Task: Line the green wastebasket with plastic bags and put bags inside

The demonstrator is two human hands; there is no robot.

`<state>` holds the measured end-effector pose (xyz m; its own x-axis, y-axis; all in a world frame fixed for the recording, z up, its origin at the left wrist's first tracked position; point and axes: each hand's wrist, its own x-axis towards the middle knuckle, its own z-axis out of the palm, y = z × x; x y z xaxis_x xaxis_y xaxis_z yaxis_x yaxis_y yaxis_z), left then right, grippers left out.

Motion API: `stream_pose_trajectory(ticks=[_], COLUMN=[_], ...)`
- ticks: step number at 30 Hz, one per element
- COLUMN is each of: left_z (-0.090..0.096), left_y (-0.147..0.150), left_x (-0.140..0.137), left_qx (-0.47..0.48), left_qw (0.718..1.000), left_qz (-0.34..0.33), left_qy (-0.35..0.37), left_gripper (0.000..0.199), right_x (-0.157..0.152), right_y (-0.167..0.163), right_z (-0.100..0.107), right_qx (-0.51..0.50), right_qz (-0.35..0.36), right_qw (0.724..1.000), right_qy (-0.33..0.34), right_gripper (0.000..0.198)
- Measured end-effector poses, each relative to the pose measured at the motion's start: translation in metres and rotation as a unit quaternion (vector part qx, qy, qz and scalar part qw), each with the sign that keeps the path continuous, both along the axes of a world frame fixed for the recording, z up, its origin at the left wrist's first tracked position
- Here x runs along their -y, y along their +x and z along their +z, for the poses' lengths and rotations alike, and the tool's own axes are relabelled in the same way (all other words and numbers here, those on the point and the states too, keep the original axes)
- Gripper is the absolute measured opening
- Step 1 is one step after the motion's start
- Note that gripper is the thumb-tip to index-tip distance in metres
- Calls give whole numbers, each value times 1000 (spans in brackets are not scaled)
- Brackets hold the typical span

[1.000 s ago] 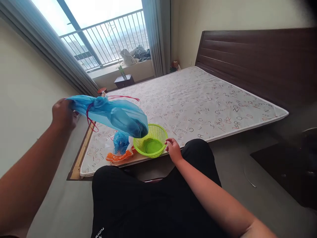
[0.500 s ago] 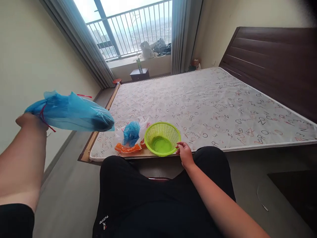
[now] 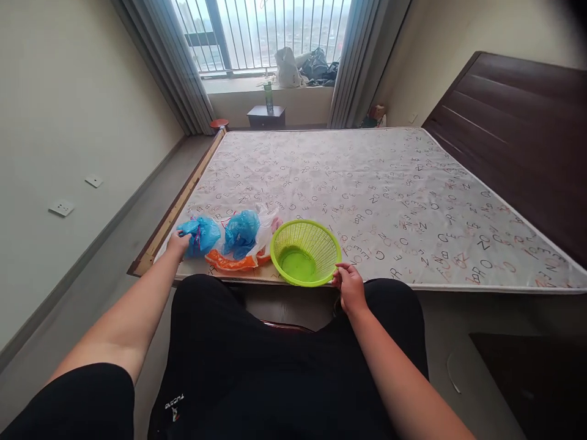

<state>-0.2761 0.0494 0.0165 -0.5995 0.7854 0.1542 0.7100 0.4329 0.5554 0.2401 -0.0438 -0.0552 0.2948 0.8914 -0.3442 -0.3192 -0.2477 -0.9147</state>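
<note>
My left hand (image 3: pixel 178 243) is closed on the gathered neck of a blue plastic bag (image 3: pixel 204 237) with a red tie, at the mattress's near left corner. What the bag contains is hidden. Just right of it lies a second blue plastic bag (image 3: pixel 241 232), on a crumpled white plastic bag (image 3: pixel 266 231) with an orange plastic bag (image 3: pixel 233 261) in front. A light green plastic basket (image 3: pixel 306 252) stands at the mattress edge with nothing in it. My right hand (image 3: pixel 349 287) pinches the basket's right rim.
The patterned mattress (image 3: pixel 367 183) spreads ahead, with a dark wooden headboard (image 3: pixel 499 116) on the right. Beyond its far edge are a small nightstand (image 3: pixel 266 116) with a green bottle (image 3: pixel 268 96), and a red stool (image 3: pixel 219 123). My knees touch near the front edge.
My left hand has brought the blue bag down from the raised left side to the mattress beside the other bags. My right hand stays at the basket's rim. The view has tilted.
</note>
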Motion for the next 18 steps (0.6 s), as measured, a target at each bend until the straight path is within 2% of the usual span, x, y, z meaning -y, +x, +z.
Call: stream_pose_trajectory(ticks=[2, 4, 5, 7, 9, 11, 14, 18], left_z=[-9, -17, -21, -30, -42, -57, -86, -124], left_y=[6, 22, 35, 70, 111, 152, 199, 231], left_x=[-9, -18, -22, -29, -36, -44, -63, -87], left_qx=[-2, -33, -50, -37, 30, 114, 248, 279], left_qw=[999, 998, 996, 985, 966, 948, 919, 915], left_qz=[43, 29, -8, -134, -243, -291, -305, -284], left_qy=[-1, 41, 71, 98, 84, 56, -9, -62], left_gripper=[31, 38, 38, 32, 28, 28, 29, 23], right_x=[0, -2, -2, -4, -5, -6, -8, -12], right_y=[0, 0, 0, -1, -3, -5, -5, -1], right_z=[-2, -4, -4, -6, -8, -10, -14, -16], right_qx=[47, 93, 109, 124, 126, 126, 116, 67], right_qz=[-11, -24, -29, -27, -8, 9, -11, -65], right_qw=[999, 995, 994, 992, 991, 990, 990, 993], right_qy=[10, 6, -2, -22, -41, -59, -73, -71], right_gripper=[32, 36, 39, 48, 57, 63, 63, 58])
